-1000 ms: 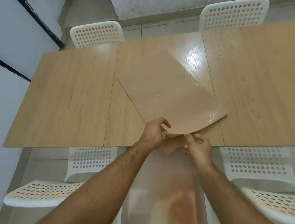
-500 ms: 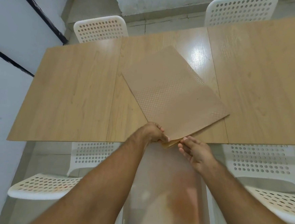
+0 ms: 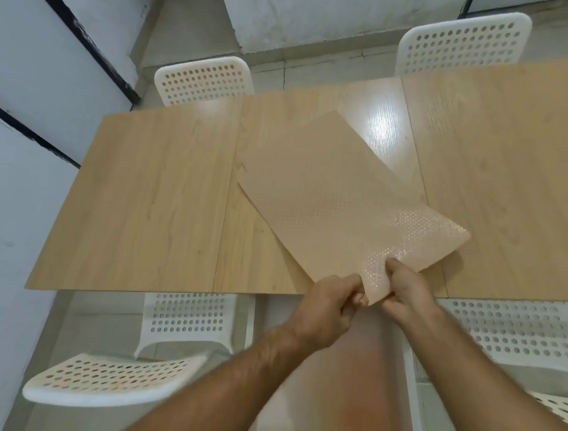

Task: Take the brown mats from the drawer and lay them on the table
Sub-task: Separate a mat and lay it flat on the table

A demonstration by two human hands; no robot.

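Note:
A stack of brown mats (image 3: 331, 202) with a dotted texture lies skewed on the wooden table (image 3: 147, 204), its near corner hanging over the front edge. My left hand (image 3: 328, 307) pinches the lower layers at that corner. My right hand (image 3: 405, 293) grips the top mat by the same corner, thumb on top, and its near right part curls up off the stack. A second mat edge shows just under the top one on the left side.
White perforated chairs stand around the table: two at the far side (image 3: 203, 79) (image 3: 466, 42), one at the near left (image 3: 117, 379) and one at the near right (image 3: 517, 339). A white wall with black strips (image 3: 25, 69) runs along the left.
The top mat's near right part has lifted and curled up again after lying flat. My right hand has closed on its corner with the thumb on top. The left hand stays pinched at the corner.

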